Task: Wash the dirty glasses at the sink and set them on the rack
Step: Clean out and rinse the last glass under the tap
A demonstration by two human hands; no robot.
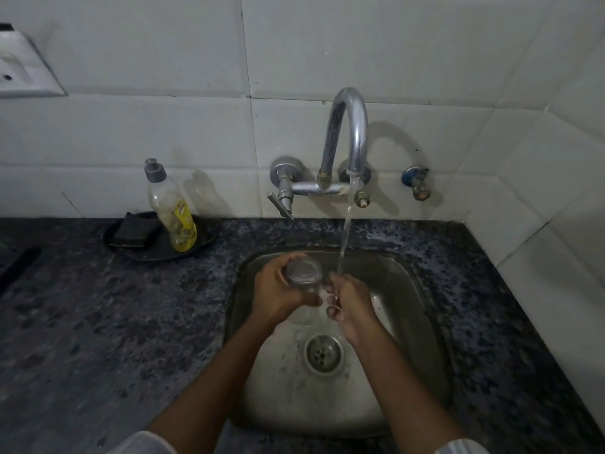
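Note:
A clear drinking glass [302,276] is held tilted over the steel sink [406,290], its base turned up toward me. My left hand [278,291] wraps around its body. My right hand [348,306] meets the glass at its lower end, fingers curled at the rim, and the water stream [345,234] from the curved tap [348,126] lands on those fingers. Whether the right fingers reach inside the glass I cannot tell. No rack shows in view.
A dish soap bottle [172,211] and a dark scrub pad [136,232] rest on a black plate [199,245] at the back left of the speckled granite counter [98,322]. The sink drain [324,353] lies below my hands. A tiled wall runs behind and to the right.

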